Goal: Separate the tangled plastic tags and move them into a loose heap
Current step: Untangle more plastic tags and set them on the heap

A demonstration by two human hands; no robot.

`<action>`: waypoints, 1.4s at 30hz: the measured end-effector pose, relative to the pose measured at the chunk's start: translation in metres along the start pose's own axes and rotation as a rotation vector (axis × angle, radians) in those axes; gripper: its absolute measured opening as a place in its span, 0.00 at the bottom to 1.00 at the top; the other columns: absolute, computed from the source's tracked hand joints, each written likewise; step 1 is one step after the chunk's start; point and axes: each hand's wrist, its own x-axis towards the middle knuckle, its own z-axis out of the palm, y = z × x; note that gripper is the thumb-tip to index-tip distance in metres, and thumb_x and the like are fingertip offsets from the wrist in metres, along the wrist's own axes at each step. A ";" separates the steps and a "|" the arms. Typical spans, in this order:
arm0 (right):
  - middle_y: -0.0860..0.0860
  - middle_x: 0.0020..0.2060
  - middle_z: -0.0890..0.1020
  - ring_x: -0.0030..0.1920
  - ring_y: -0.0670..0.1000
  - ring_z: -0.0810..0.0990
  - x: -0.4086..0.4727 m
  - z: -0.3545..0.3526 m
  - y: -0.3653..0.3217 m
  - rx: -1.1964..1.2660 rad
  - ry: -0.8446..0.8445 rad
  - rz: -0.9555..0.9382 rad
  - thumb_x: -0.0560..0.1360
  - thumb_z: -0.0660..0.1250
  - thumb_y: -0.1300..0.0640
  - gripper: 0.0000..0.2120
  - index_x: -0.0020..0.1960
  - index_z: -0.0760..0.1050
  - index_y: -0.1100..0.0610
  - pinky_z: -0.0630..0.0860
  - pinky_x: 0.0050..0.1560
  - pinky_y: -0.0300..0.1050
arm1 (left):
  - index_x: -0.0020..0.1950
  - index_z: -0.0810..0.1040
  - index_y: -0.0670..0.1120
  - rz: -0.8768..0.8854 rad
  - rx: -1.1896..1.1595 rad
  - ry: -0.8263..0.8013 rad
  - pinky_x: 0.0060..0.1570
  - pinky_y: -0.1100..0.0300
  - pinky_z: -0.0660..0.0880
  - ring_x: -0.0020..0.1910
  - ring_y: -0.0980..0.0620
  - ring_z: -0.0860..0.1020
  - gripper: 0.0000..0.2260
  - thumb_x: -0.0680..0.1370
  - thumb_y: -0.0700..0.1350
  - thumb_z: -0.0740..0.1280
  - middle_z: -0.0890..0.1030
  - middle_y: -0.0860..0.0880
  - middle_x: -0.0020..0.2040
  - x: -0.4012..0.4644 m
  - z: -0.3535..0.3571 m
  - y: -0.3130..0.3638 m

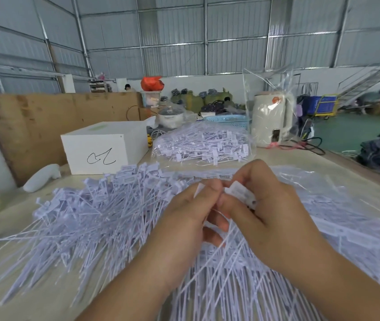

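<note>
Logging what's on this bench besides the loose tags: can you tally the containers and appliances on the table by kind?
White box: 1
Clear bag of tags: 1
Bagged white kettle: 1
Lidded white pot: 1
Blue basket: 1
Total: 5
Both hands, left hand and right hand, pinch tags.

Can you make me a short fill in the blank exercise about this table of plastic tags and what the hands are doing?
1. Both hands, left hand and right hand, pinch a small bunch of plastic ____.
2. The loose heap lies to the ____ of the hands.
3. The white box has a black scribble on its ____ face.
4. The cream kettle stands inside a clear plastic ____.

Missing words: tags; left; front; bag
</note>
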 end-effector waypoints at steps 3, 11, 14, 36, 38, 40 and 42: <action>0.35 0.32 0.78 0.30 0.40 0.75 0.000 0.000 0.003 0.047 -0.025 0.015 0.77 0.67 0.49 0.11 0.43 0.64 0.46 0.65 0.27 0.29 | 0.47 0.85 0.50 0.021 0.004 0.030 0.31 0.59 0.74 0.35 0.53 0.77 0.13 0.75 0.57 0.68 0.79 0.46 0.37 -0.002 -0.001 0.002; 0.43 0.29 0.76 0.26 0.44 0.71 0.000 -0.001 0.006 0.110 -0.084 0.049 0.75 0.65 0.43 0.11 0.42 0.65 0.45 0.63 0.25 0.32 | 0.41 0.85 0.47 0.123 -0.019 0.063 0.27 0.61 0.73 0.27 0.52 0.75 0.09 0.70 0.50 0.68 0.77 0.44 0.30 -0.003 -0.001 0.009; 0.46 0.27 0.74 0.25 0.43 0.68 0.001 -0.001 0.008 0.181 -0.093 0.071 0.75 0.69 0.45 0.13 0.41 0.66 0.47 0.62 0.25 0.33 | 0.39 0.85 0.49 0.146 -0.002 0.071 0.27 0.62 0.73 0.27 0.52 0.75 0.08 0.68 0.51 0.69 0.77 0.44 0.30 -0.003 -0.003 0.010; 0.35 0.26 0.75 0.28 0.37 0.71 0.004 -0.005 0.004 0.414 -0.238 0.099 0.78 0.64 0.61 0.21 0.30 0.74 0.43 0.66 0.31 0.27 | 0.40 0.83 0.54 0.125 0.060 0.071 0.25 0.62 0.70 0.23 0.54 0.70 0.03 0.71 0.51 0.73 0.73 0.53 0.25 -0.002 -0.002 0.002; 0.41 0.24 0.72 0.25 0.45 0.65 0.004 -0.005 0.005 0.359 -0.215 0.123 0.79 0.65 0.56 0.17 0.32 0.75 0.44 0.63 0.27 0.36 | 0.41 0.83 0.54 0.133 0.119 0.085 0.26 0.61 0.72 0.25 0.54 0.72 0.04 0.73 0.53 0.71 0.74 0.52 0.26 -0.001 -0.003 0.000; 0.49 0.24 0.70 0.25 0.52 0.63 0.002 -0.004 0.006 0.352 -0.196 0.166 0.80 0.65 0.54 0.12 0.38 0.77 0.47 0.62 0.26 0.44 | 0.43 0.83 0.56 0.154 0.197 0.115 0.31 0.59 0.74 0.30 0.54 0.76 0.06 0.75 0.55 0.66 0.79 0.51 0.32 0.000 -0.004 -0.002; 0.47 0.24 0.70 0.26 0.52 0.64 0.002 -0.004 0.004 0.399 -0.137 0.185 0.79 0.63 0.49 0.05 0.46 0.76 0.45 0.64 0.27 0.45 | 0.45 0.83 0.56 0.163 0.189 0.140 0.32 0.58 0.76 0.33 0.53 0.79 0.09 0.81 0.51 0.64 0.82 0.50 0.38 0.001 -0.005 -0.002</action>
